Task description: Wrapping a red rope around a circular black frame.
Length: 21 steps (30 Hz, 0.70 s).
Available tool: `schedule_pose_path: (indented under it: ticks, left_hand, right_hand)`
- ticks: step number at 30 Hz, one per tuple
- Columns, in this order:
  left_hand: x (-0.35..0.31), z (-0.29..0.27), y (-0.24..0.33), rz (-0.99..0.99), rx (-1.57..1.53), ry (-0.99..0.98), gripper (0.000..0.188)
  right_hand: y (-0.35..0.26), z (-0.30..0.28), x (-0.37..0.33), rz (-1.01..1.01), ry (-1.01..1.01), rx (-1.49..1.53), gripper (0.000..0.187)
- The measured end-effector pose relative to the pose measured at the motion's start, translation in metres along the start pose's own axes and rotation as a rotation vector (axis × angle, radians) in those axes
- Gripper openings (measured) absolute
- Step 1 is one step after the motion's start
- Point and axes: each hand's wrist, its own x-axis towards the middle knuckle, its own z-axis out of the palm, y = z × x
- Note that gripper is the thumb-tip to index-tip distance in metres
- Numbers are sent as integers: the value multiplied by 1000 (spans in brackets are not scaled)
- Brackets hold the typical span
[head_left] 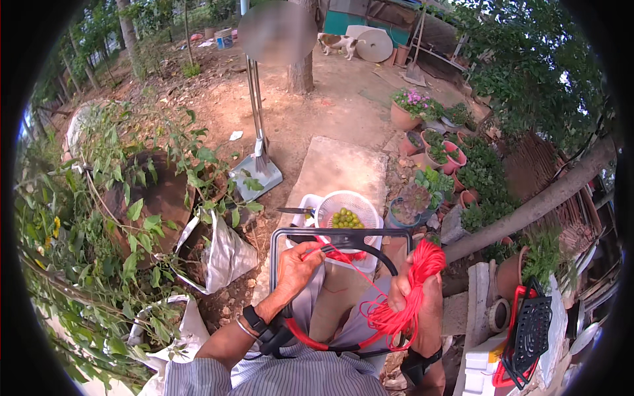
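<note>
Two hands, one red cord, one black hoop

Left hand (300, 265) pinches a thin bright-red cord strand (362, 272) at the upper-left arc of a curved hoop of black tubing (384, 257); fingers look closed. Right hand (399, 294) is closed around a thick looped bundle of bright-red cord (428, 261), near its middle. Key relation: bundle lies right of and slightly below the left-hand pinch, long axis slanting from upper right to lower left; strand slopes down-right between the two grips. Right hand is at the bundle, left hand nearer the hoop's upper arc. Cannot tell whether the strand passes in front of or behind the hoop there. Hoop sits over the lap, lower part banded red; a black rectangular tubular frame (343, 232) stands around its top. Beyond it: white perforated plastic colander (365, 199) holding small round green fruits (347, 219).

Writing: none legible on cord, hoop or frame; distant white-and-blue bucket (224, 39) too small to read.
</note>
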Motion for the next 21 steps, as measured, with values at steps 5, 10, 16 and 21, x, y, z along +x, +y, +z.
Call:
schedule_pose_path:
  ticks: [5, 10, 16, 21]
  left_hand:
    - [-2, -5, 12, -90, -33, -44, 24]
    - [-5, 0, 22, -16, 56, -111, 29]
    - [1, -6, 41, -295, -131, -275, 29]
    - [15, -15, 42, -361, -316, -412, 28]
  right_hand:
    - [14, -25, -29, 400, 134, -492, 37]
    - [49, -37, -43, 666, 117, -697, 40]
    - [64, -13, -33, 471, -226, -898, 42]
    - [71, 8, -26, 334, -309, -899, 35]
